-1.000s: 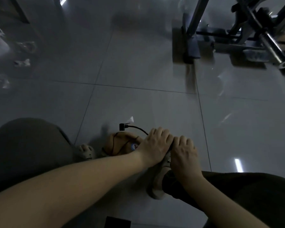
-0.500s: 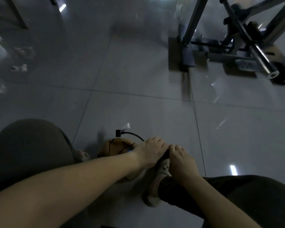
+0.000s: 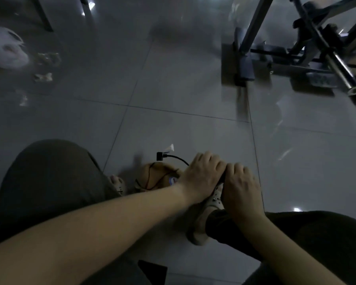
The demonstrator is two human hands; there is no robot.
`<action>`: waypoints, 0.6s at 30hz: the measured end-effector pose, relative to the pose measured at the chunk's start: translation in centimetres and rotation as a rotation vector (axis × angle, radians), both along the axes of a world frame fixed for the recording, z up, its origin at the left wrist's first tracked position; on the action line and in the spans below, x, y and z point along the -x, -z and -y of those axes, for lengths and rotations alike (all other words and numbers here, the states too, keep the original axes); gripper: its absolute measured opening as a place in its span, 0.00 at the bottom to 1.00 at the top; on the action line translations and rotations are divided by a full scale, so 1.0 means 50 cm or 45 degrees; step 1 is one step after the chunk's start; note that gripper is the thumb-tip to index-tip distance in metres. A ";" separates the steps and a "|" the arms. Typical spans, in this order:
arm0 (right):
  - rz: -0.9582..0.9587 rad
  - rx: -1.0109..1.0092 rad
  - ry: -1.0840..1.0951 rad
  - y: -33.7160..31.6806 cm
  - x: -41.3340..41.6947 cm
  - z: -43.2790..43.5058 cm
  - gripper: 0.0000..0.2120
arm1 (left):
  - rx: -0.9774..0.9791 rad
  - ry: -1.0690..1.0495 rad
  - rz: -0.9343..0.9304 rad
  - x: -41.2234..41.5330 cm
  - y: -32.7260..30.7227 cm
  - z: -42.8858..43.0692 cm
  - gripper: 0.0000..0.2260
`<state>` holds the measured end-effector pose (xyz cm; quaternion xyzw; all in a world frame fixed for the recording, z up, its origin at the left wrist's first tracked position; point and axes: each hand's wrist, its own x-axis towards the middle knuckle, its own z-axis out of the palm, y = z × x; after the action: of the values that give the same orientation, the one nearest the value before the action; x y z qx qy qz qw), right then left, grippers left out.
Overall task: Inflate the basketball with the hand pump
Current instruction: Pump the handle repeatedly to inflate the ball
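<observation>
Clenched side by side on the mostly hidden dark pump handle [image 3: 224, 178], the left hand [image 3: 201, 171] and right hand [image 3: 240, 186] have risen slightly, likely starting another stroke into the brownish round basketball [image 3: 154, 176] on the grey tiled floor [image 3: 193, 89].

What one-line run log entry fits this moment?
left hand: grips pump handle | right hand: grips pump handle | basketball: on floor beside left hand
</observation>
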<state>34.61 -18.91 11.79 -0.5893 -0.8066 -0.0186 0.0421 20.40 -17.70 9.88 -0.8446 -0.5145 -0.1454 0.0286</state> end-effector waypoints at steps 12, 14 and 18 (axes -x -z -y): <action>0.257 0.406 -0.001 0.136 0.011 -0.016 0.04 | 0.185 -0.015 -0.288 -0.005 0.155 -0.002 0.07; 0.203 0.415 -0.005 0.127 0.003 -0.035 0.04 | 0.244 -0.018 -0.280 -0.015 0.142 -0.023 0.09; 0.160 0.498 -0.034 0.072 -0.011 -0.052 0.10 | 0.323 -0.003 -0.201 -0.029 0.092 -0.043 0.13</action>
<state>35.18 -16.29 8.20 -0.5734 -0.8035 0.1023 -0.1232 21.84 -15.57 5.27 -0.8496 -0.5259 -0.0124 -0.0378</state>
